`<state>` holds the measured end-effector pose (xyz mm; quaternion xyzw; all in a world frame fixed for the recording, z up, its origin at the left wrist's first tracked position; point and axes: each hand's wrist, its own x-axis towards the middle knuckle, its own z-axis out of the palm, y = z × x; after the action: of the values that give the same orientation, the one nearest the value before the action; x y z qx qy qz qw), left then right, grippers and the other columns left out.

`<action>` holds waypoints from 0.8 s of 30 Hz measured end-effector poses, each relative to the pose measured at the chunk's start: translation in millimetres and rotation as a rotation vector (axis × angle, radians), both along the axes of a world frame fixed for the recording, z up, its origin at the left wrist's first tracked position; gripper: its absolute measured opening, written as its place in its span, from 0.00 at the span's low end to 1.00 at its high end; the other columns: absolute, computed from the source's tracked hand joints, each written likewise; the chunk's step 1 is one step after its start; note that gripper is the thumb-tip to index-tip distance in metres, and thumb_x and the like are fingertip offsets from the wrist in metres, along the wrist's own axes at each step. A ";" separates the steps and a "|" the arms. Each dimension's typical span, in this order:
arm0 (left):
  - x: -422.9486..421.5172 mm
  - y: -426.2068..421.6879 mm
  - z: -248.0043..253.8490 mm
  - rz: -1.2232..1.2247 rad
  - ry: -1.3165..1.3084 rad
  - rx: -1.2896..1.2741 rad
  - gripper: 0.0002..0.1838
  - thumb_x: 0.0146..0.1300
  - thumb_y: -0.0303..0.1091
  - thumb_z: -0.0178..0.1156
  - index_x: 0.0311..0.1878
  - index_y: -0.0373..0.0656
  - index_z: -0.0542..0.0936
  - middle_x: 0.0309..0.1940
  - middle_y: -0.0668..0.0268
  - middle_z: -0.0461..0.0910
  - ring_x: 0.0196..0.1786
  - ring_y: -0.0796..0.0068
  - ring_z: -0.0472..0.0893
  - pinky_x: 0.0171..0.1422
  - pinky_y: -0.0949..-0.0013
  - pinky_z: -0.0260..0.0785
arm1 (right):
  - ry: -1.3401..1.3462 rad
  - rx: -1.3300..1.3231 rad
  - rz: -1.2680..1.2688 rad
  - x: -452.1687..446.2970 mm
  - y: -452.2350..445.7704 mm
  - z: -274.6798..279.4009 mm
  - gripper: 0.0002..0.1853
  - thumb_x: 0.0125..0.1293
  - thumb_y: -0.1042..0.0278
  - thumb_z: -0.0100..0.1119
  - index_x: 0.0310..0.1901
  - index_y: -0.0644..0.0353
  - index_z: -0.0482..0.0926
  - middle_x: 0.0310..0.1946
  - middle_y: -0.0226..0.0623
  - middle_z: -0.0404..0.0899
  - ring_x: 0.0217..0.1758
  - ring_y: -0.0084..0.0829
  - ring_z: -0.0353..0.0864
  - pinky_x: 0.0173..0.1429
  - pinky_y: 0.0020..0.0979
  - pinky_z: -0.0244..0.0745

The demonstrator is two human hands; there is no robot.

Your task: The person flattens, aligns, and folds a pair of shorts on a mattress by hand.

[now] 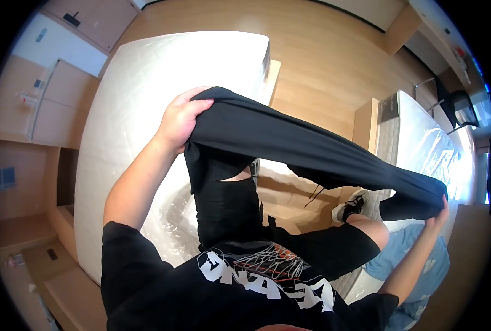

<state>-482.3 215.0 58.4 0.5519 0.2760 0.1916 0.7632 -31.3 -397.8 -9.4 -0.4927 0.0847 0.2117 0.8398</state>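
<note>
A pair of black pants [289, 132] is stretched out sideways in front of my body, with dark drawstrings hanging below its middle. My left hand [182, 118] grips one end, thumb over the cloth. On the right and lower, my right hand [439, 214] is closed on the other end, its fingers partly hidden by the fabric. The cloth sags between the hands and covers part of my lap. Beside my right forearm lies a crumpled light-blue cloth [405, 245] with white patches.
A plastic-wrapped white mattress [140, 83] spreads at the left. Another wrapped mattress [422, 129] is at the right, on a wooden bed frame [365, 124]. My shoe [351, 207] shows beyond my bent knee. A black chair [460, 107] stands at the far right on the wooden floor [317, 60].
</note>
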 end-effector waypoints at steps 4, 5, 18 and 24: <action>-1.8 -14.5 15.3 0.009 0.023 0.041 0.18 0.67 0.25 0.52 0.59 0.30 0.76 0.50 0.55 0.82 0.51 0.68 0.82 0.59 0.69 0.74 | 0.014 -0.071 -0.114 1.4 -1.1 7.5 0.18 0.72 0.66 0.52 0.58 0.68 0.75 0.57 0.50 0.79 0.61 0.46 0.78 0.69 0.47 0.72; -2.7 -17.4 18.1 0.006 0.008 0.036 0.18 0.67 0.25 0.52 0.59 0.30 0.76 0.51 0.55 0.82 0.52 0.68 0.82 0.60 0.69 0.74 | 0.010 -0.085 -0.135 0.7 -0.5 9.7 0.19 0.72 0.66 0.51 0.59 0.69 0.74 0.58 0.51 0.78 0.61 0.47 0.78 0.69 0.48 0.72; -10.5 -31.2 30.8 -0.025 -0.121 -0.052 0.22 0.68 0.25 0.52 0.64 0.29 0.72 0.55 0.54 0.80 0.56 0.66 0.80 0.65 0.68 0.71 | 0.046 -0.039 -0.052 -4.5 -9.0 14.8 0.18 0.73 0.66 0.52 0.58 0.68 0.75 0.58 0.49 0.79 0.62 0.46 0.78 0.70 0.48 0.70; -8.5 -23.5 23.7 -0.029 -0.145 -0.202 0.21 0.70 0.27 0.52 0.64 0.29 0.72 0.55 0.53 0.80 0.57 0.64 0.81 0.65 0.66 0.71 | 0.072 -0.018 0.131 -22.4 15.2 29.6 0.18 0.74 0.65 0.51 0.58 0.68 0.75 0.57 0.50 0.80 0.60 0.45 0.80 0.68 0.46 0.73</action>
<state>-490.8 191.5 82.1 0.4607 0.2299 0.1909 0.8357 -53.7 -382.7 20.2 -0.4968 0.0846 0.2829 0.8161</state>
